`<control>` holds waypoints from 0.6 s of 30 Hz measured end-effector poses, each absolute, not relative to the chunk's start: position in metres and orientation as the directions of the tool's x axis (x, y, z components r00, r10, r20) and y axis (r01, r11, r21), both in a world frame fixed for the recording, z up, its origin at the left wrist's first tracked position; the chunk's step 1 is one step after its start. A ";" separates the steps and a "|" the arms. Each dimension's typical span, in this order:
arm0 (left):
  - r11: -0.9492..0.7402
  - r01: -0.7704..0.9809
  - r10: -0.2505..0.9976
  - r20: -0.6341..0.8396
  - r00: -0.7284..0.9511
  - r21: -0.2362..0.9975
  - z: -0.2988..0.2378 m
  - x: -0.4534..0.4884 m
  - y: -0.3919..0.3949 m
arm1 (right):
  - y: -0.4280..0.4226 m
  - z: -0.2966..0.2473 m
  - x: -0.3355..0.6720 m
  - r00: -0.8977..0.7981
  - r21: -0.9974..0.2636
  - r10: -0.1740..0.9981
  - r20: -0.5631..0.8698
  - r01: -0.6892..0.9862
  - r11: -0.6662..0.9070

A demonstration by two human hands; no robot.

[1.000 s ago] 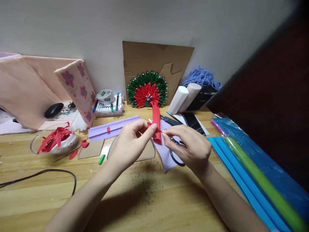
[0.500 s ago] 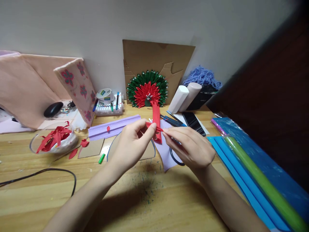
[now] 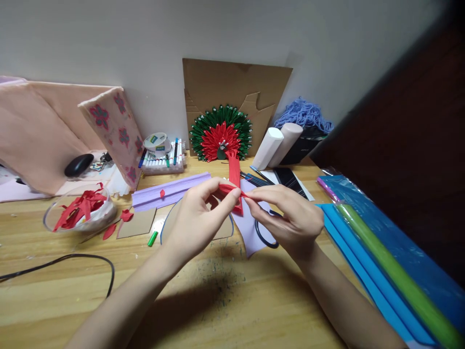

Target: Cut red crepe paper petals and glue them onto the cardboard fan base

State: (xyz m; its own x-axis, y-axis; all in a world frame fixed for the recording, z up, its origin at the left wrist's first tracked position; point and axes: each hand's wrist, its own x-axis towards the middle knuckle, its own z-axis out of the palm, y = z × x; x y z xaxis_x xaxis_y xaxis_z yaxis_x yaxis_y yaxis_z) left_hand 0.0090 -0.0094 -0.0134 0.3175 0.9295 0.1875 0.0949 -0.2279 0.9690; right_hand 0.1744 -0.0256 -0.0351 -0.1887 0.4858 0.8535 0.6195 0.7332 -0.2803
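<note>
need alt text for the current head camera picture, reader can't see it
A person's left hand and right hand pinch a thin red piece above a cluttered wooden table. Behind them, a fan-shaped green-and-red craft stands before a cardboard sheet. A clear bowl of red scraps sits at left; a green roll lies at right.

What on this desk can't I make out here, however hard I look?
All in the head view:
- Red piece: partly hidden by the fingers of the left hand and right hand.
- Dark loop: partly behind the right hand.
- Blue-edged cardboard: middle covered by the left hand.
- Green roll: near end cut off at the lower right corner.
- Marker pens: any lettering too small.
</note>
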 end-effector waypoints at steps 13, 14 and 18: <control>-0.210 0.168 0.928 0.142 0.345 0.963 -0.016 0.008 -0.007 | -0.025 -0.037 0.172 -0.148 -0.346 0.533 0.833 0.612 0.711; -0.205 0.174 0.929 0.136 0.345 0.963 -0.016 0.008 -0.006 | -0.025 -0.037 0.172 -0.144 -0.352 0.539 0.830 0.613 0.707; -0.193 0.189 0.933 0.121 0.339 0.963 -0.018 0.007 -0.006 | -0.024 -0.037 0.170 -0.126 -0.379 0.562 0.818 0.616 0.690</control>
State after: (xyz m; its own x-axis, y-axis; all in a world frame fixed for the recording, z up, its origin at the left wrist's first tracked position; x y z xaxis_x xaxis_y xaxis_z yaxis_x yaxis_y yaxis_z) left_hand 0.0070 -0.0055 -0.0177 0.3385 0.9332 0.1208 0.1895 -0.1933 0.9627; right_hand 0.1697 -0.0235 -0.0372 -0.1261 0.5618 0.8176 0.6160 0.6903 -0.3794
